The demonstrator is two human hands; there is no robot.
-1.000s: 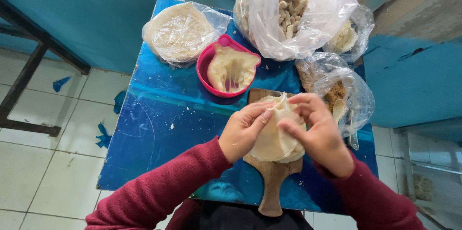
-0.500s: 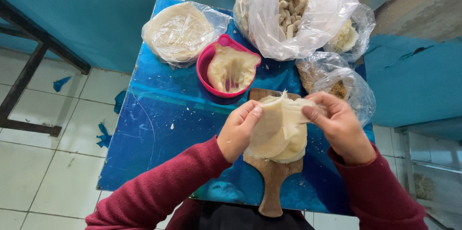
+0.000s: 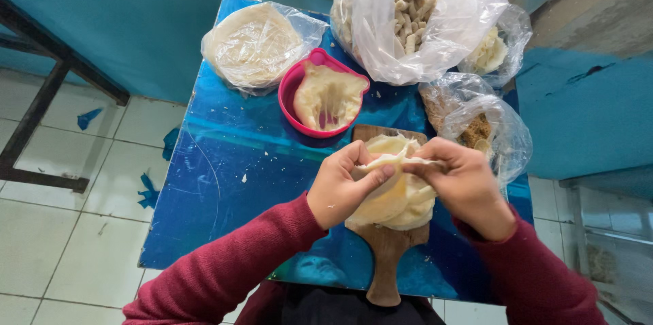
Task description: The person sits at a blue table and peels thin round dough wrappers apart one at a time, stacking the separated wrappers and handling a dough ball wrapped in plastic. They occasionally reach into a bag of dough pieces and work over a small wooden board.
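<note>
Where both thumbs meet, the left hand [image 3: 340, 185] and right hand [image 3: 464, 185] pinch the dough sheet [image 3: 394, 196].

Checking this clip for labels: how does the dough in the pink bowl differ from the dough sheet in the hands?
The dough in the pink bowl is a sticky mass, untouched, resting on the blue table. The dough sheet is thin, flat and folded, pinched by the left hand and right hand above the wooden board. Both are pale cream.
</note>
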